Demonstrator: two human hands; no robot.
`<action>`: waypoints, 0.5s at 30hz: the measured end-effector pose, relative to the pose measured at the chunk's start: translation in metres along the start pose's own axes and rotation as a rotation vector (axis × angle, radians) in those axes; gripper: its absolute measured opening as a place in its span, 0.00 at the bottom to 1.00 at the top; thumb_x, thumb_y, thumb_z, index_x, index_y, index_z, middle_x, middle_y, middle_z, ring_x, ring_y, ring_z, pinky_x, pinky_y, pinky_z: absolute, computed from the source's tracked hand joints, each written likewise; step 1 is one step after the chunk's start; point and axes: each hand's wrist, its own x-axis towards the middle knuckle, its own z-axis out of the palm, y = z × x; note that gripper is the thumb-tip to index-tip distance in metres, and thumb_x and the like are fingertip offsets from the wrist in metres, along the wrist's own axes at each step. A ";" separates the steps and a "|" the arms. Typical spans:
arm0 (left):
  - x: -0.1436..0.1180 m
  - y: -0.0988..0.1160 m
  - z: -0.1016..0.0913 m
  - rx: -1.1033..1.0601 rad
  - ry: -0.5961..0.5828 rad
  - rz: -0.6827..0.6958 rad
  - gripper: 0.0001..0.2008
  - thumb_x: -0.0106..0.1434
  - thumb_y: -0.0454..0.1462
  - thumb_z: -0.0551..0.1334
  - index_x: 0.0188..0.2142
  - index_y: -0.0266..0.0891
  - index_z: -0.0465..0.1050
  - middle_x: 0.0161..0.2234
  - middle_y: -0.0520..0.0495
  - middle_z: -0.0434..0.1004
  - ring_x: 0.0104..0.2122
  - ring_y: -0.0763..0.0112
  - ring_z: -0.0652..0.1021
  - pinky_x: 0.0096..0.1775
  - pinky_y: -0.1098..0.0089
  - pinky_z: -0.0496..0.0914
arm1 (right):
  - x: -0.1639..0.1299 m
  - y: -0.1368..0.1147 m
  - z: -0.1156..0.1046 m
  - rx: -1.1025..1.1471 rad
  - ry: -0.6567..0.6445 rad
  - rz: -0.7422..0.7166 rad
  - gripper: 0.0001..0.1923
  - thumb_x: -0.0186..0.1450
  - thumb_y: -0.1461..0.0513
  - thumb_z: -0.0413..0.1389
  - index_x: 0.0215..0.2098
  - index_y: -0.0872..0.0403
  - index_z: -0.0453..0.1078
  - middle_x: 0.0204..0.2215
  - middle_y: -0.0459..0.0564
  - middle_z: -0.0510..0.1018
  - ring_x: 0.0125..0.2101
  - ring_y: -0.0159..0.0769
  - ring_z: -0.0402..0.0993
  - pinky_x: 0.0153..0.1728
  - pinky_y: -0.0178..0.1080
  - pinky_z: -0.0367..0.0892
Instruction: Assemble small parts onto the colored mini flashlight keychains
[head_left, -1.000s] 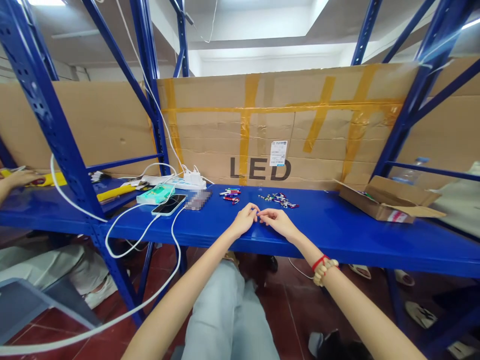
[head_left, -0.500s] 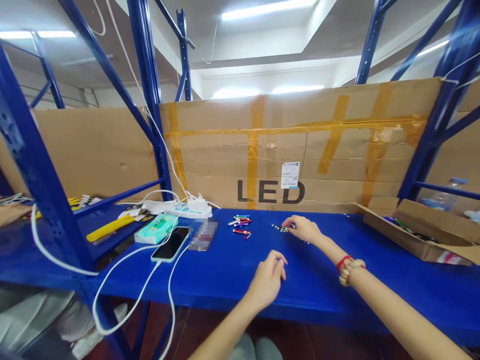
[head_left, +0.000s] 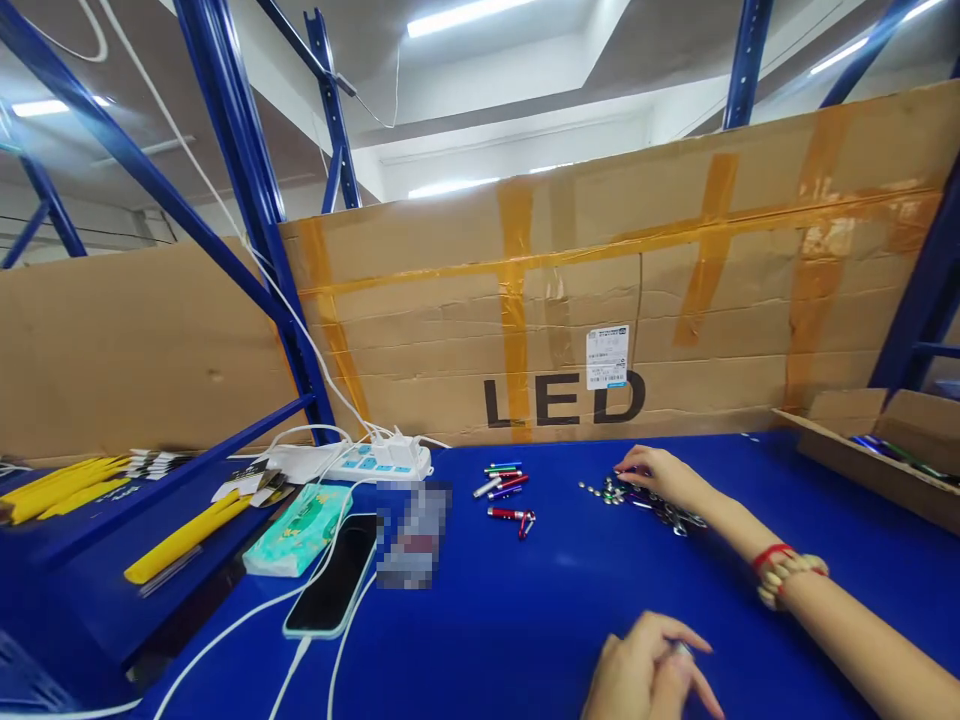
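Observation:
On the blue tabletop (head_left: 480, 610), my right hand (head_left: 664, 477), with a red cord and beaded bracelet at its wrist, rests its bent fingertips on a pile of small round silver pieces (head_left: 613, 490) that look like button cells. Dark metal clips (head_left: 679, 518) lie under and beside that palm. My left hand (head_left: 649, 668) is nearer the front edge, fingers curled inward round a small pale shiny bit that I cannot make out. Further left lie several slim coloured metal tubes (head_left: 504, 482) and a red penlight (head_left: 508, 514) with a clip on its end.
A phone (head_left: 337, 575) on a white cable, a tissue pack (head_left: 300, 530) and a power strip (head_left: 382, 458) occupy the left side. An open cardboard box (head_left: 862, 455) stands at right. Cardboard (head_left: 450, 340) walls the back. Yellow-handled items (head_left: 187, 535) lie beyond the blue post.
The view has turned and come closer to the table. My right hand has shifted, showing more clips beneath it. My left hand now sits lower and further right in view.

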 end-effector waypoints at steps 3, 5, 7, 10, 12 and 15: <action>0.009 0.011 -0.008 -0.103 0.066 0.097 0.19 0.68 0.48 0.46 0.47 0.42 0.67 0.33 0.47 0.75 0.31 0.63 0.70 0.37 0.68 0.62 | -0.001 -0.002 0.004 -0.008 0.020 0.003 0.09 0.57 0.62 0.54 0.28 0.53 0.77 0.31 0.54 0.79 0.32 0.39 0.74 0.35 0.37 0.66; 0.019 0.025 -0.012 -0.143 0.079 0.153 0.19 0.67 0.50 0.48 0.44 0.42 0.69 0.33 0.48 0.75 0.27 0.67 0.69 0.32 0.69 0.60 | -0.001 -0.003 0.006 -0.021 0.029 0.013 0.09 0.57 0.63 0.54 0.26 0.53 0.77 0.30 0.53 0.79 0.31 0.39 0.74 0.35 0.37 0.66; 0.032 0.038 -0.015 -0.172 0.115 0.223 0.18 0.67 0.50 0.49 0.41 0.41 0.69 0.33 0.49 0.75 0.24 0.70 0.66 0.29 0.71 0.58 | -0.003 -0.004 0.005 -0.035 0.036 0.023 0.09 0.58 0.63 0.54 0.27 0.52 0.77 0.30 0.52 0.79 0.31 0.39 0.74 0.34 0.37 0.65; 0.054 0.046 -0.019 -0.153 0.104 0.294 0.16 0.68 0.48 0.48 0.43 0.40 0.65 0.36 0.48 0.74 0.22 0.72 0.63 0.27 0.72 0.57 | -0.010 -0.008 -0.001 -0.045 0.060 0.023 0.09 0.60 0.62 0.53 0.30 0.52 0.76 0.33 0.51 0.78 0.33 0.40 0.74 0.33 0.38 0.65; 0.069 0.040 -0.024 -0.104 0.044 0.359 0.16 0.68 0.48 0.48 0.43 0.39 0.61 0.38 0.46 0.73 0.20 0.74 0.62 0.25 0.72 0.57 | -0.016 -0.018 -0.007 0.052 0.168 -0.008 0.09 0.61 0.60 0.53 0.30 0.52 0.76 0.33 0.51 0.78 0.33 0.39 0.74 0.34 0.38 0.65; 0.084 0.017 -0.037 0.034 0.087 0.376 0.15 0.69 0.48 0.47 0.42 0.38 0.59 0.38 0.45 0.72 0.27 0.70 0.67 0.32 0.70 0.60 | -0.027 -0.044 -0.015 0.315 0.358 -0.096 0.10 0.61 0.57 0.54 0.30 0.52 0.75 0.31 0.50 0.78 0.30 0.36 0.73 0.30 0.37 0.66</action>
